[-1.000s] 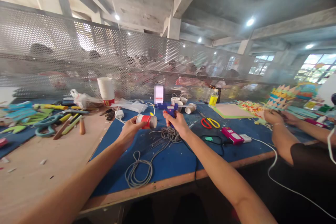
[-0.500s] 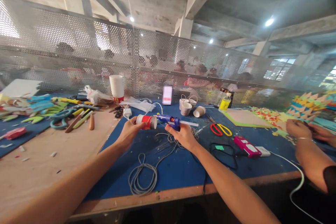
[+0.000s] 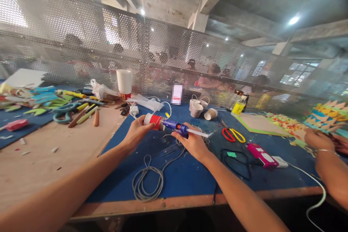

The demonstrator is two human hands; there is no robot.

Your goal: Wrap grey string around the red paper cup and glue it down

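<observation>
My left hand [image 3: 137, 131] is closed round a red and white paper cup [image 3: 155, 121], tipped on its side with one end toward the right. In my right hand [image 3: 193, 141] is a blue hot glue gun [image 3: 174, 126], its nozzle end at the cup's right end. Whether the tip touches the cup I cannot tell. A clear glue stick [image 3: 198, 133] juts from the back of the gun. Below my hands a grey cord [image 3: 148, 185] lies coiled on the blue mat [image 3: 119, 188].
Small cups [image 3: 196, 108] with string handles and red-yellow scissors [image 3: 233, 135] lie beyond my right hand. A magenta box [image 3: 261, 155] with a white plug sits farther right, near another person's hand [image 3: 320, 139]. Tools and blue scissors [image 3: 65, 112] are at left; stacked paper cups [image 3: 124, 81] stand behind.
The glue gun has come closer to the cup, its nozzle end now at the cup's end. The view has tilted slightly, shifting the background. Both hands keep their hold.
</observation>
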